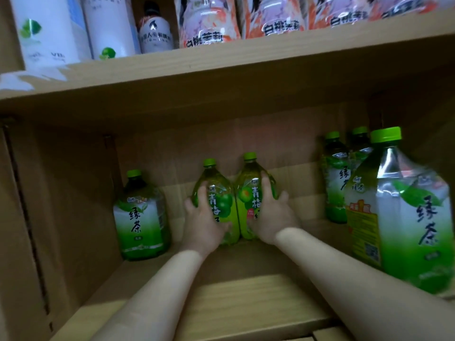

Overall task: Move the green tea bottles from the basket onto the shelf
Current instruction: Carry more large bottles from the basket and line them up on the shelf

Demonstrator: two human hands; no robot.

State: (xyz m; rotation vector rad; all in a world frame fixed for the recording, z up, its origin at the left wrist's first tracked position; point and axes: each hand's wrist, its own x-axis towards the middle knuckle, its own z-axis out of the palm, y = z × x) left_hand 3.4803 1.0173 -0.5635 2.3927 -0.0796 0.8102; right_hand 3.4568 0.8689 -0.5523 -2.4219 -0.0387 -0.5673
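Two green-capped bottles with plum pictures stand side by side deep in the middle of the wooden shelf (246,299). My left hand (202,222) grips the left bottle (219,200). My right hand (273,217) grips the right bottle (248,193). A green tea bottle (141,217) with a white and green label stands at the left. More green tea bottles stand at the right: a big near one (403,217) and two behind it (334,178). No basket is in view.
The upper shelf board (221,70) runs just above my arms and carries white bottles (49,28), a dark-capped bottle (154,30) and pink-labelled bottles (209,20). Cardboard walls close in the compartment at the left (49,205) and back. Bare shelf floor lies between the bottle groups.
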